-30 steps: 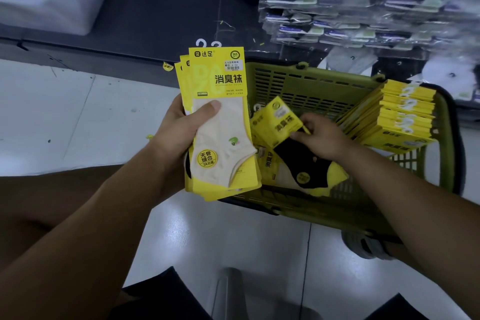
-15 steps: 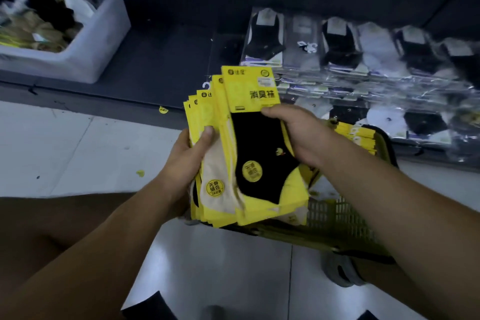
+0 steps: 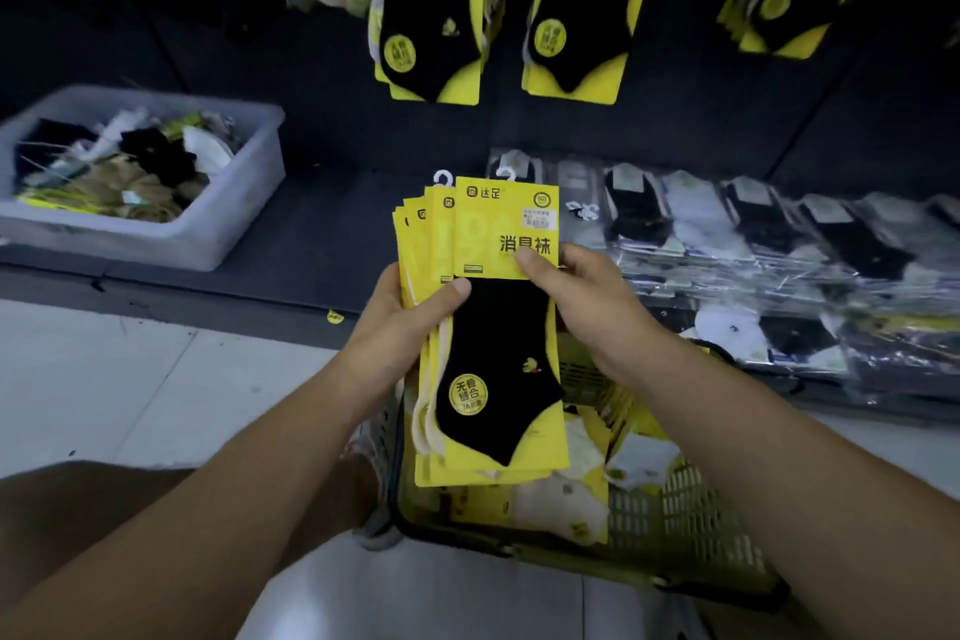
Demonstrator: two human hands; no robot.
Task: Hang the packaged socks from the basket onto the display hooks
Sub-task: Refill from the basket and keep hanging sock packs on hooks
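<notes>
A fanned stack of yellow sock packs point(image 3: 488, 327) is upright in the centre of view, with a black sock pack in front and white hanger hooks at the top. My left hand point(image 3: 400, 322) grips the stack's left side, thumb across the front. My right hand point(image 3: 576, 296) pinches the front black pack at its right edge, thumb on the yellow card. Below them the yellow-green basket point(image 3: 670, 515) holds more packs with white socks. Black sock packs point(image 3: 431, 16) hang from the display hooks on the dark wall above.
A translucent bin point(image 3: 156, 234) of loose socks sits on the low dark shelf at left. Rows of clear-wrapped socks point(image 3: 753, 234) lie on the shelf at right. White tiled floor point(image 3: 156, 390) spreads to the left; my knee is at lower left.
The view has tilted up, showing the hanging packs on the wall. The black pack my right hand brought from the basket now sits squarely on the front of the stack.
</notes>
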